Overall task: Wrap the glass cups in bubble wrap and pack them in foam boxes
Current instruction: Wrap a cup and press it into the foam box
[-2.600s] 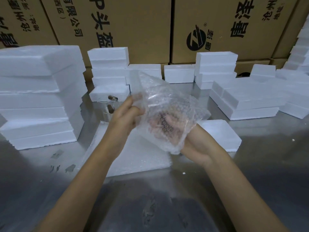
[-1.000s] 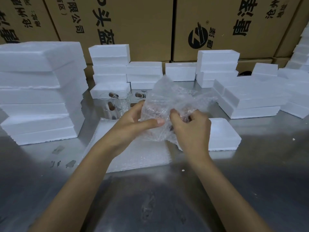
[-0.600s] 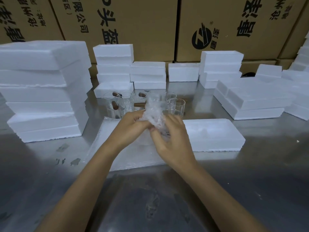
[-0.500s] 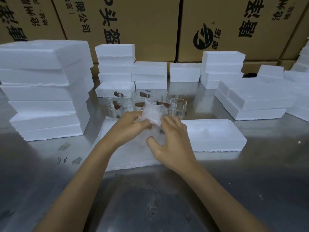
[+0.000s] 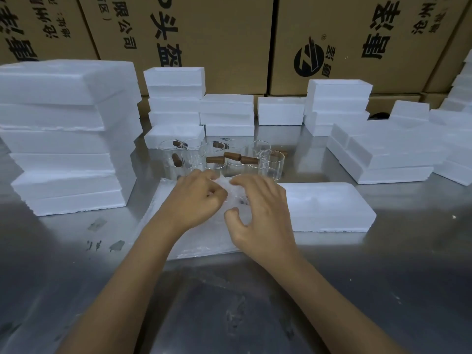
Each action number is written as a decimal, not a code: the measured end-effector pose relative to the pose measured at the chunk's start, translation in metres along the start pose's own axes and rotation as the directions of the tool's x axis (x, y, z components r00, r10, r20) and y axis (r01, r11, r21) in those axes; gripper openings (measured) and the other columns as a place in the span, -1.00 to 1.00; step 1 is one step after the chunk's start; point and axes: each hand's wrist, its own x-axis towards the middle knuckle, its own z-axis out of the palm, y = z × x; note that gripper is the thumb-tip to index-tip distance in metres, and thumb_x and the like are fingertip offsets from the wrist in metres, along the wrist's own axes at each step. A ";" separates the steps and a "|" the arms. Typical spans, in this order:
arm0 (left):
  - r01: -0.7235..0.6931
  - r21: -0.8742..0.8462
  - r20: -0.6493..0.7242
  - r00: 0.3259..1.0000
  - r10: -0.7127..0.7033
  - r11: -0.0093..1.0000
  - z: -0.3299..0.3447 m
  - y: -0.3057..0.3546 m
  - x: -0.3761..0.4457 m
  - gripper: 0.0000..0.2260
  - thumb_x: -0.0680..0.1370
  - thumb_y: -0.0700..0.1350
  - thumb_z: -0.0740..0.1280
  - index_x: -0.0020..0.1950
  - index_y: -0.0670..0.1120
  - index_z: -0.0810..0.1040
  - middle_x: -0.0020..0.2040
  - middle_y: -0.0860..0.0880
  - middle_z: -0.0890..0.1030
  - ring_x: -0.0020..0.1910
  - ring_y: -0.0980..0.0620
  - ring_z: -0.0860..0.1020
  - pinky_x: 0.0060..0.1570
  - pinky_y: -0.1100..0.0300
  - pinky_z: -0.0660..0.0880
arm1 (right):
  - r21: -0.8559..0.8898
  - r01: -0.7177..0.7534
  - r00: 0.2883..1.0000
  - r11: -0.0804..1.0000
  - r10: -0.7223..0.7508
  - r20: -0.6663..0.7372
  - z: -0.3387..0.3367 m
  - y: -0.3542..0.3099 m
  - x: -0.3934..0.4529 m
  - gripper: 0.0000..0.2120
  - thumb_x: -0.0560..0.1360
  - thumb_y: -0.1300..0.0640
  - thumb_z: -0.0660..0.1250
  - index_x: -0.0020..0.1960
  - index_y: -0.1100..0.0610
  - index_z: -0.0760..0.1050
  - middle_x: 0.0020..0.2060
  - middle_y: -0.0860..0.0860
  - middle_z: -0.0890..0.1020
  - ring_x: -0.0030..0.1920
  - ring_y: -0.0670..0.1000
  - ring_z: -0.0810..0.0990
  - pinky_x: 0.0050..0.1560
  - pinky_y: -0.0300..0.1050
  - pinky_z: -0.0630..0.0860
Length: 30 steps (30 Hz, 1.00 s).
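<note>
One wrapped cup [image 5: 231, 198] sits bundled in bubble wrap between both hands, on the stack of bubble wrap sheets [image 5: 194, 241] lying flat on the steel table [image 5: 76, 264]; I'd judge the job far from done, since a cluster of bare glass cups [image 5: 224, 159] waits just behind and the foam box [image 5: 324, 208] beside them looks unfilled. The left hand [image 5: 196, 200] is curled tight, pinching the wrap; the right hand [image 5: 258, 208] arches over the bundle, fingers bent, thumb tucked against it.
</note>
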 end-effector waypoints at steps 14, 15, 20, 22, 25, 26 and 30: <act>0.031 -0.016 0.066 0.997 -0.030 0.999 -0.011 0.002 -0.004 -0.61 0.43 0.18 0.12 -0.14 0.03 0.68 -0.10 0.12 0.59 -0.07 0.03 0.55 0.03 -0.04 0.53 | -0.084 0.076 0.996 0.994 -0.071 0.050 -0.004 0.006 0.008 -0.71 0.34 0.17 0.28 0.04 0.10 0.59 0.03 -0.10 0.59 0.19 -0.03 0.41 0.29 -0.13 0.23; 0.027 -0.022 0.043 0.999 -0.026 0.999 -0.009 0.002 -0.003 -0.57 0.42 0.21 0.10 -0.13 0.00 0.68 -0.09 0.12 0.58 -0.07 0.03 0.55 0.02 -0.03 0.52 | -0.068 0.058 0.998 0.996 -0.060 -0.030 -0.010 0.009 0.010 -0.71 0.34 0.19 0.30 0.05 0.09 0.59 0.04 -0.09 0.59 0.18 -0.04 0.43 0.27 -0.12 0.25; -0.015 -0.081 0.006 1.000 0.016 0.997 -0.008 -0.003 -0.002 -0.50 0.28 0.55 0.22 0.03 0.27 0.37 -0.01 0.36 0.45 -0.03 0.28 0.46 -0.12 0.24 0.45 | -0.161 -0.290 0.911 0.943 0.221 -0.349 -0.049 0.050 0.027 -0.77 0.42 0.15 0.33 0.05 0.09 0.61 0.12 0.01 0.60 0.25 0.12 0.43 0.25 0.03 0.25; -0.001 -0.039 0.103 0.995 0.005 0.999 -0.006 -0.007 -0.002 -0.43 0.23 0.58 0.29 0.05 0.29 0.27 0.06 0.35 0.43 -0.01 0.26 0.46 -0.10 0.18 0.46 | -0.237 -0.527 0.826 0.816 0.428 -0.366 -0.067 0.074 0.026 -0.71 0.44 0.12 0.32 0.15 0.09 0.59 0.21 0.06 0.55 0.35 0.15 0.33 0.32 0.07 0.19; 0.022 0.012 0.132 0.991 -0.024 1.000 0.000 -0.010 0.001 -0.55 0.34 0.39 0.44 0.03 0.25 0.33 0.14 0.25 0.45 0.10 0.11 0.48 0.03 0.14 0.39 | -0.345 -0.698 0.713 0.627 0.653 -0.257 -0.083 0.097 0.021 -0.65 0.49 0.06 0.28 0.24 0.13 0.51 0.25 0.15 0.50 0.35 0.19 0.29 0.32 0.09 0.18; 0.028 0.000 0.103 0.994 -0.028 1.000 0.001 -0.010 0.002 -0.60 0.35 0.35 0.46 -0.01 0.20 0.40 0.13 0.21 0.49 0.11 0.09 0.48 0.03 0.15 0.37 | -0.386 -0.700 0.701 0.600 0.681 -0.212 -0.084 0.100 0.020 -0.65 0.50 0.03 0.27 0.25 0.13 0.49 0.24 0.16 0.51 0.33 0.21 0.33 0.28 0.07 0.21; 0.024 -0.111 -0.125 0.991 -0.038 0.993 0.001 -0.003 0.001 -0.68 0.36 0.34 0.42 -0.10 0.17 0.50 0.10 0.14 0.52 0.08 0.07 0.49 0.04 0.16 0.39 | -0.462 -0.646 0.728 0.608 0.673 -0.134 -0.077 0.093 0.021 -0.64 0.52 0.01 0.24 0.26 0.14 0.46 0.22 0.14 0.52 0.28 0.19 0.39 0.17 0.05 0.29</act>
